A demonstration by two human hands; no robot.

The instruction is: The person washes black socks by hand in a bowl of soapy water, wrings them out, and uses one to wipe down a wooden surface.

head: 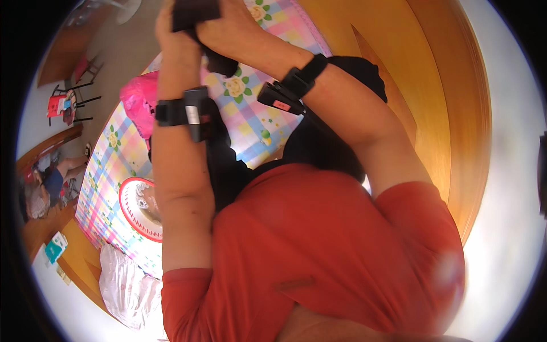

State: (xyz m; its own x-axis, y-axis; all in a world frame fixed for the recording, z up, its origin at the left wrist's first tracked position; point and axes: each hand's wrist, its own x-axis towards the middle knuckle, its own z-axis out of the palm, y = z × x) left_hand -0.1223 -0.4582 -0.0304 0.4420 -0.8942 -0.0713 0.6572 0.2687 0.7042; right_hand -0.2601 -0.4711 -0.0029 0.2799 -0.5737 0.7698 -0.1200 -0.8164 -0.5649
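Observation:
At the top edge my left hand (pixel 167 30) and my right hand (pixel 233 30) come together around a black item (pixel 196 15). It looks blurred and partly cut off, so I cannot tell its kind. A darker soft piece (pixel 222 64) hangs below my right hand. The fingers of both hands are largely hidden or out of frame. Each wrist wears a black strap with a small box, one on the left wrist (pixel 195 113) and one on the right (pixel 282 97). Under the hands lies a plaid, rose-printed bed sheet (pixel 237 87).
A pink plastic bag (pixel 139 100) rests beside my left forearm. Farther back stands a red-rimmed round basin (pixel 124 205), near a crumpled pale cloth (pixel 124 286). A wooden headboard (pixel 431 107) rises on the right. Across the room are a folding chair (pixel 55 104) and another person (pixel 53 184).

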